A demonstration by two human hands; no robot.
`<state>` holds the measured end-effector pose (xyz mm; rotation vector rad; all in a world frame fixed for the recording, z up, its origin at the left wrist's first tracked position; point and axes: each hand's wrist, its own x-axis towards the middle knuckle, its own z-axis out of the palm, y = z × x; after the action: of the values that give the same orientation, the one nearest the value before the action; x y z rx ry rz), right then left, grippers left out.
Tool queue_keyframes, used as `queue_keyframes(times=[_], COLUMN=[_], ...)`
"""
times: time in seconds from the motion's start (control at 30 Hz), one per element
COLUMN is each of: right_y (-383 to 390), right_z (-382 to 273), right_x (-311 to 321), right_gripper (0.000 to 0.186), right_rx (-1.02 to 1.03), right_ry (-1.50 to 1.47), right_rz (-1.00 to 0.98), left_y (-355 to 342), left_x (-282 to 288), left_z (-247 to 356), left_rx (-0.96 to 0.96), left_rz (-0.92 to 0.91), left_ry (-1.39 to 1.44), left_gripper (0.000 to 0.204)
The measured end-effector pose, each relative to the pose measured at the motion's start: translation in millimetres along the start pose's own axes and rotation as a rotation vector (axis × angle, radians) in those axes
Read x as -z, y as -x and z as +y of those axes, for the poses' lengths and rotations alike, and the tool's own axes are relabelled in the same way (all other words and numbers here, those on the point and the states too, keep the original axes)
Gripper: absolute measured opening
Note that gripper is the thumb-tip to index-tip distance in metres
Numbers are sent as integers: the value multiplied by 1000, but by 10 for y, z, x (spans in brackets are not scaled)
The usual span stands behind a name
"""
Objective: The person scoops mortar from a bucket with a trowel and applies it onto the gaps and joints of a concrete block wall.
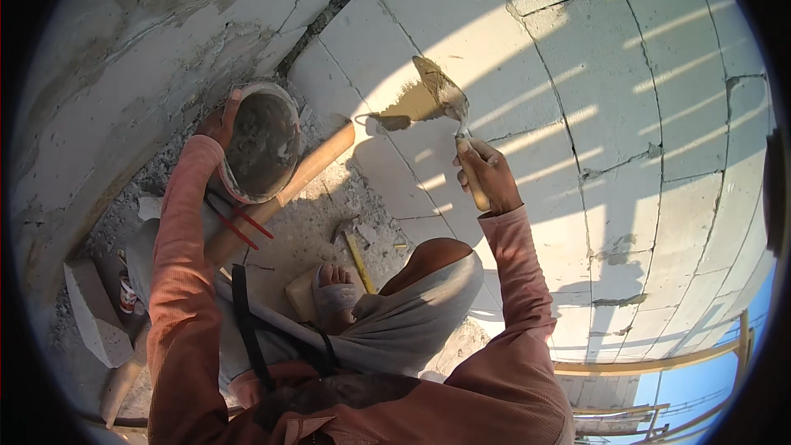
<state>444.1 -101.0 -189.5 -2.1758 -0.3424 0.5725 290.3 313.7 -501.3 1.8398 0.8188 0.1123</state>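
My right hand is closed round the wooden handle of a trowel, its blade smeared with grey mortar and held close to the block wall. Just left of the blade, a wet tan patch of mortar shows on the wall. On the other side, my left hand grips the rim of a round bucket. Grey mortar lies inside the bucket, which tilts so that its mouth shows. The fingers of that hand are partly hidden behind the rim.
A wooden pole runs slantwise beside the bucket. Below lie a hammer with a yellow handle and rubble. A pale block and a small can stand at lower left. A plastered wall rises on the left.
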Motion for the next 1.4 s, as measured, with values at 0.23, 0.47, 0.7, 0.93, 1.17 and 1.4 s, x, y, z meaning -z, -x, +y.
queue_keyframes(times=[0.23, 0.47, 0.7, 0.93, 1.17, 1.4], right_y=[-52, 220, -2, -440, -979, -1024], right_z=[-278, 199, 822, 910, 1003, 367], right_x=[67, -486, -860, -1283, -1762, -2356], right_gripper=[41, 46, 49, 44, 38, 24], right_rx=[234, 448, 568, 603, 985, 1043], right_ry=[-61, 514, 842, 1025, 1229, 1502], right_rz=[95, 290, -45, -134, -100, -415], left_y=[-221, -159, -241, -208, -205, -276], left_x=[-79, -29, 46, -19, -175, -333], left_z=[-435, -110, -275, -234, -306, -899], left_rx=[-73, 49, 62, -1, -192, -355], left_rz=[72, -27, -83, -45, -121, 38], left_ry=[73, -52, 59, 37, 55, -37], left_gripper=[108, 107, 109, 105, 89, 74])
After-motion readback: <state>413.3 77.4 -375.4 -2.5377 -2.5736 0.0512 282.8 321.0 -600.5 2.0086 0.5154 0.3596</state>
